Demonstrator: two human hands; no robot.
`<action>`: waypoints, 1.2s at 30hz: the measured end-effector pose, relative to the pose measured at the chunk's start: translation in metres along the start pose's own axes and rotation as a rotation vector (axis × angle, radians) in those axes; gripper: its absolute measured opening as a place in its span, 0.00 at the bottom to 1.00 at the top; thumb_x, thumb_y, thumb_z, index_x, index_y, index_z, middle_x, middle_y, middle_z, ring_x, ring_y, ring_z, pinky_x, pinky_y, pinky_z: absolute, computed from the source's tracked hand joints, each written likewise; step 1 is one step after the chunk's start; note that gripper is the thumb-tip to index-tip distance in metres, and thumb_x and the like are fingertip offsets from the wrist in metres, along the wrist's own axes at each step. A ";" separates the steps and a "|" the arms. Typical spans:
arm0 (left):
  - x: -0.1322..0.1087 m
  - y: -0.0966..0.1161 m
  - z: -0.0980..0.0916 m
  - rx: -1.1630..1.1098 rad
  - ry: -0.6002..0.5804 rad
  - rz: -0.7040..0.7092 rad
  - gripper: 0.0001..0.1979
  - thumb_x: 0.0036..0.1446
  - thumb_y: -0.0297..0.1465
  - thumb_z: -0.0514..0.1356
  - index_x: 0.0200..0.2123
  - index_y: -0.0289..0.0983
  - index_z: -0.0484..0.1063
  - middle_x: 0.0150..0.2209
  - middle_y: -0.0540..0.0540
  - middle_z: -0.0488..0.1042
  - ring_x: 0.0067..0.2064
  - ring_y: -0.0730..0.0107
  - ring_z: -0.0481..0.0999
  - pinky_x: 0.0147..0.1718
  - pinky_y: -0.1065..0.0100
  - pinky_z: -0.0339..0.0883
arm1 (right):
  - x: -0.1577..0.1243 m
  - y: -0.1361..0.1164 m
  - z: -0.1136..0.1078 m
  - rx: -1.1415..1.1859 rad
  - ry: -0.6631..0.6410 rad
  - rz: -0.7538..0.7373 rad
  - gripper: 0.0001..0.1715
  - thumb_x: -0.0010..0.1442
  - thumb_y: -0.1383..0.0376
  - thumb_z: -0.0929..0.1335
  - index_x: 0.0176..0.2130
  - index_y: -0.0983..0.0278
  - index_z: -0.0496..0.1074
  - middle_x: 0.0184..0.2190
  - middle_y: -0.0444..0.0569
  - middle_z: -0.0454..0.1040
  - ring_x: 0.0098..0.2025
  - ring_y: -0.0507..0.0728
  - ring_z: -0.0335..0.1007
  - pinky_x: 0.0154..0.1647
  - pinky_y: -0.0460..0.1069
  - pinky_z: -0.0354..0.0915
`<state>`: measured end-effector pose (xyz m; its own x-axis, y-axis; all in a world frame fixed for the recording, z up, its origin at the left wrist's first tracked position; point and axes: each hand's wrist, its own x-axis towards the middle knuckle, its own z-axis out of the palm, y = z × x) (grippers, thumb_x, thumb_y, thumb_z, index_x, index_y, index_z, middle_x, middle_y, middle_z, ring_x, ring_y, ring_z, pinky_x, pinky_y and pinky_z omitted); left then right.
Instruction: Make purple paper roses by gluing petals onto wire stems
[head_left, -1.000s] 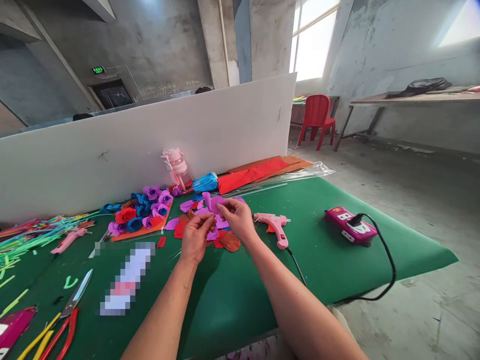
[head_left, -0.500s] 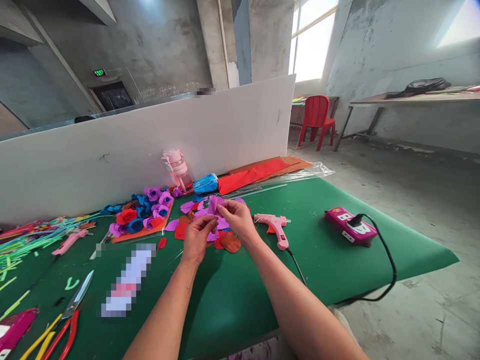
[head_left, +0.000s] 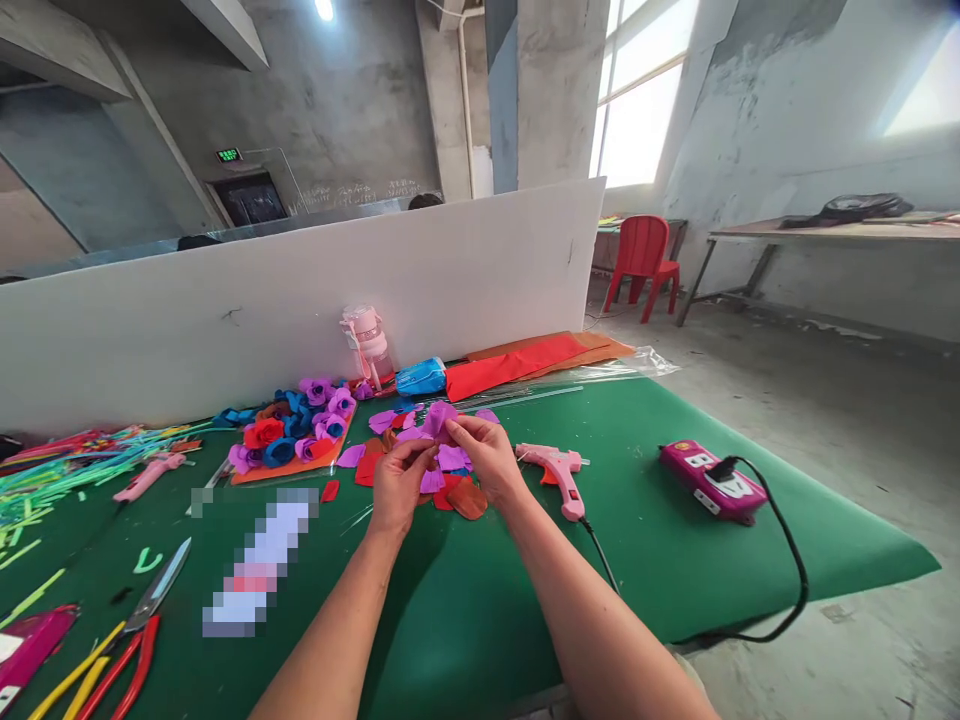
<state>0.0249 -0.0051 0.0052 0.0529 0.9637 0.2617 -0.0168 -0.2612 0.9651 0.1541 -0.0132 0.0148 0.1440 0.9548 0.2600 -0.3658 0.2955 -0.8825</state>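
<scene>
Purple petal (head_left: 439,418) has shifted since a second ago: a narrow bit stuck up then, now it shows broader. It's left of the glue gun (head_left: 556,468), over loose petals (head_left: 469,499) on the bench (head_left: 652,560). Right hand (head_left: 489,462) has its fingers pinched on it; left hand (head_left: 396,492) looks nearly closed, can't tell on what. I'd pinch lightly to avoid creases.

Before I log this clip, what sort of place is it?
Likely a craft workshop: handmade-looking flowers and loose petals lie on a green table, with a glue gun nearby.
</scene>
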 end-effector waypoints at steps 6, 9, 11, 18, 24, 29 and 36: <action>0.001 -0.003 -0.002 0.021 0.012 0.060 0.08 0.44 0.34 0.66 0.29 0.37 0.77 0.29 0.48 0.76 0.27 0.73 0.71 0.28 0.71 0.67 | -0.002 -0.003 0.001 -0.047 -0.051 -0.068 0.16 0.53 0.54 0.68 0.27 0.64 0.75 0.23 0.44 0.69 0.28 0.51 0.61 0.31 0.46 0.57; 0.000 -0.001 -0.002 0.026 0.008 0.087 0.06 0.45 0.33 0.65 0.28 0.38 0.78 0.28 0.48 0.76 0.27 0.72 0.71 0.28 0.70 0.67 | -0.004 -0.004 0.001 -0.081 -0.047 -0.073 0.17 0.54 0.53 0.67 0.26 0.64 0.74 0.22 0.44 0.69 0.27 0.51 0.60 0.31 0.46 0.57; -0.001 -0.001 -0.002 0.027 0.010 0.099 0.05 0.45 0.33 0.65 0.28 0.38 0.78 0.27 0.48 0.75 0.26 0.72 0.71 0.28 0.70 0.67 | -0.004 -0.004 0.001 -0.105 -0.045 -0.074 0.19 0.54 0.52 0.67 0.25 0.64 0.74 0.22 0.44 0.68 0.27 0.51 0.60 0.31 0.46 0.57; -0.001 -0.001 -0.002 0.016 0.006 0.079 0.05 0.45 0.32 0.65 0.27 0.38 0.78 0.25 0.48 0.75 0.25 0.71 0.71 0.28 0.69 0.68 | -0.004 -0.001 0.001 -0.155 -0.032 -0.083 0.21 0.54 0.51 0.67 0.24 0.65 0.73 0.22 0.44 0.68 0.27 0.51 0.60 0.30 0.46 0.56; -0.002 0.001 -0.001 0.007 -0.004 0.072 0.06 0.44 0.33 0.65 0.27 0.38 0.78 0.25 0.47 0.75 0.25 0.71 0.71 0.28 0.68 0.68 | -0.002 0.003 0.000 -0.120 0.017 -0.081 0.21 0.54 0.51 0.66 0.24 0.64 0.71 0.22 0.44 0.67 0.27 0.51 0.59 0.30 0.46 0.57; -0.003 0.003 0.000 -0.021 0.005 0.035 0.06 0.42 0.33 0.66 0.27 0.38 0.78 0.24 0.48 0.74 0.25 0.72 0.70 0.28 0.69 0.68 | -0.003 0.002 0.001 -0.087 0.008 -0.053 0.20 0.54 0.51 0.67 0.24 0.65 0.71 0.22 0.44 0.66 0.27 0.51 0.58 0.29 0.46 0.56; -0.003 0.003 0.001 -0.017 -0.008 0.036 0.06 0.43 0.33 0.66 0.26 0.38 0.78 0.21 0.49 0.73 0.24 0.72 0.69 0.26 0.70 0.67 | -0.003 0.000 0.001 -0.121 0.003 -0.059 0.21 0.54 0.50 0.67 0.24 0.65 0.71 0.22 0.45 0.66 0.27 0.51 0.58 0.29 0.46 0.56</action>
<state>0.0258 -0.0092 0.0076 0.0603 0.9531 0.2967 -0.0361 -0.2950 0.9548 0.1530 -0.0162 0.0141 0.1647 0.9358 0.3117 -0.2432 0.3448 -0.9066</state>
